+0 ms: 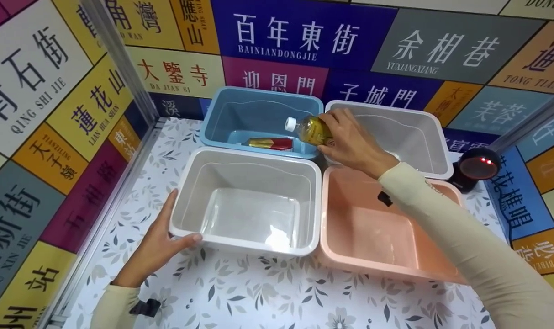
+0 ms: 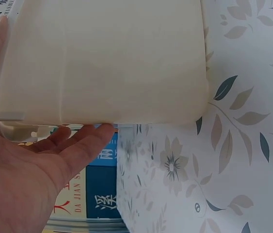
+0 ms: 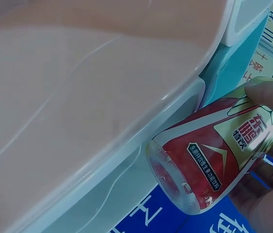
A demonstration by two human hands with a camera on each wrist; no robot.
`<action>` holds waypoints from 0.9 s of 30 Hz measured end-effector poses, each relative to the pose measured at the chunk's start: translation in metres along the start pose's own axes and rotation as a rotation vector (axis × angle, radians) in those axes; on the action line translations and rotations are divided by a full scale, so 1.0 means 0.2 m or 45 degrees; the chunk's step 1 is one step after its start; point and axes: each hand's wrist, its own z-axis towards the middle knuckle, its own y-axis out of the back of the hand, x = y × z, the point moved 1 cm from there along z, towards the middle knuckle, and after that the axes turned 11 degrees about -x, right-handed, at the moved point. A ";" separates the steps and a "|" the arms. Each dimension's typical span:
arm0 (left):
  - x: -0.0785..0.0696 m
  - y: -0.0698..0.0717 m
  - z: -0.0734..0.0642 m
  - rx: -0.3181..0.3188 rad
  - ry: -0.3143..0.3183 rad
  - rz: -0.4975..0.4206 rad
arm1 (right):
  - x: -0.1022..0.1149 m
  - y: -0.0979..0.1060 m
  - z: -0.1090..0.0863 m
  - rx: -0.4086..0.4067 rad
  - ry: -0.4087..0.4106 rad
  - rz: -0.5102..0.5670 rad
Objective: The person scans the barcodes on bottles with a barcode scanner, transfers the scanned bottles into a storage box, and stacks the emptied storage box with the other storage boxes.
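Observation:
My right hand (image 1: 350, 139) grips a drink bottle (image 1: 314, 130) with a white cap, yellowish contents and a red and gold label. The bottle is tilted on its side above the place where the blue basin (image 1: 263, 92) and the back grey basin (image 1: 386, 108) meet. Its clear base faces the camera in the right wrist view. Inside the blue basin lies a red and gold item (image 1: 271, 144). At the near left corner of the front white basin (image 1: 247, 248), my left hand (image 1: 155, 242) rests with fairly straight fingers along the outer wall and the thumb by the front rim.
A peach basin (image 1: 372, 262) stands at the front right, under the right forearm. Near the right wall is a black device (image 1: 477, 167) with red lights. Printed sign panels (image 1: 299, 32) enclose the leaf-patterned table (image 1: 258, 292).

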 end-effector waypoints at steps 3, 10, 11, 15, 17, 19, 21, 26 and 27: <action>0.00 0.00 0.00 -0.001 -0.004 0.015 | 0.00 -0.01 0.01 -0.006 0.013 0.004; 0.01 -0.01 0.00 0.005 0.009 0.004 | 0.03 -0.02 0.05 0.032 0.009 0.016; 0.00 -0.01 0.00 0.005 0.012 0.007 | 0.04 -0.02 0.06 0.033 0.011 0.021; 0.00 0.00 0.01 0.005 0.013 0.016 | 0.06 -0.03 0.08 0.037 0.010 0.023; 0.00 0.00 0.01 0.008 0.016 0.018 | 0.07 -0.03 0.09 0.046 0.007 0.021; 0.00 0.00 0.01 0.011 0.018 0.019 | 0.08 -0.04 0.10 0.053 0.004 0.019; 0.00 0.00 0.01 0.015 0.021 0.019 | 0.08 -0.04 0.12 0.056 0.009 0.016; 0.01 0.00 0.01 0.021 0.033 0.011 | 0.10 -0.06 0.16 0.045 0.046 0.002; 0.01 0.00 0.01 0.019 0.032 0.007 | 0.10 -0.06 0.17 0.044 0.053 0.002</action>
